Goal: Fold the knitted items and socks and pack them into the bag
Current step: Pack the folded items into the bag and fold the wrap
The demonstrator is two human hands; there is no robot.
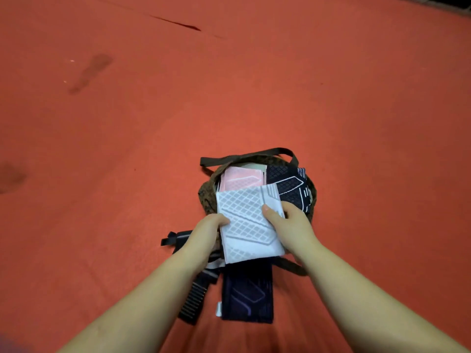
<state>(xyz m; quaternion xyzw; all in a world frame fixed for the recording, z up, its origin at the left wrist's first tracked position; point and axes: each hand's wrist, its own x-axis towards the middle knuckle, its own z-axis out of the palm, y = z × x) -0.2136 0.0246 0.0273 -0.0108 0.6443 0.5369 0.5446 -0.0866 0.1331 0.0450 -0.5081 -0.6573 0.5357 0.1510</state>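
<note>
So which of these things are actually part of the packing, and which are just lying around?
Part of the job:
- brown bag, open on the floor
- white folded sock, held over the bag by the left hand and right hand
- pink sock and dark patterned sock, already inside
- dark folded sock, still waiting on the floor

Just lying about:
- black comb
- red carpet

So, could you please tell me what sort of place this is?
Probably a carpeted floor indoors, though I can't name the room: the red carpet fills the view, bearing dark stains, and the bag sits directly on it.
</note>
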